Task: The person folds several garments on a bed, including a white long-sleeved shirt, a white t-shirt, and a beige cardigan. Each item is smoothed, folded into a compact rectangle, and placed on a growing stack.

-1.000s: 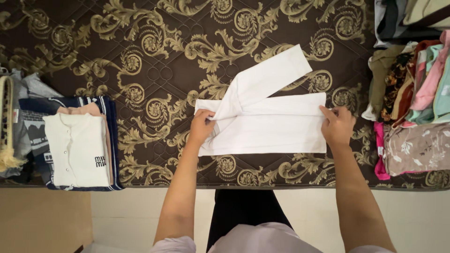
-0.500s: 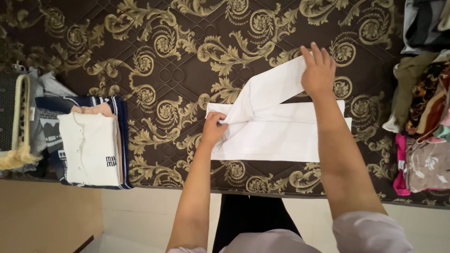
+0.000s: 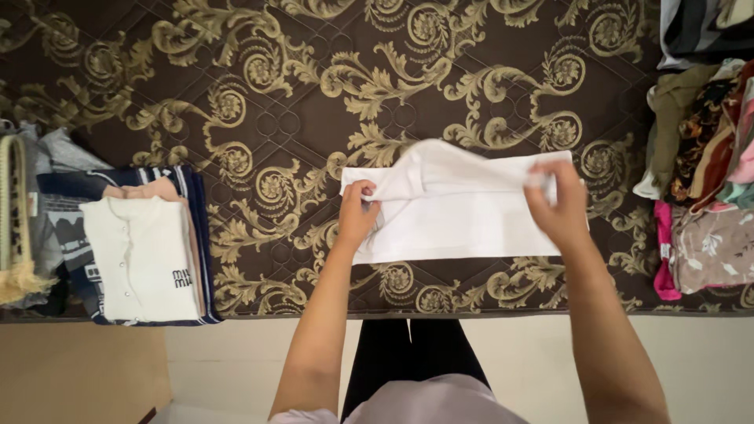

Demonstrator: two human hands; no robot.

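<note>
A white garment lies partly folded on a dark brown mattress with gold scroll patterns. My left hand pinches the garment at its left end, near the shoulder fold. My right hand grips the end of the white sleeve and holds it over the garment's right edge. The sleeve lies drawn across the top of the garment, slightly lifted in the middle.
A stack of folded clothes, with a white buttoned top uppermost, sits at the left by the mattress edge. A woven bag lies further left. A heap of mixed unfolded clothes fills the right side. Pale floor lies below.
My right hand took the sleeve end from the upper right and brought it down across the garment to its right edge. My left hand stayed pinched at the left end.
</note>
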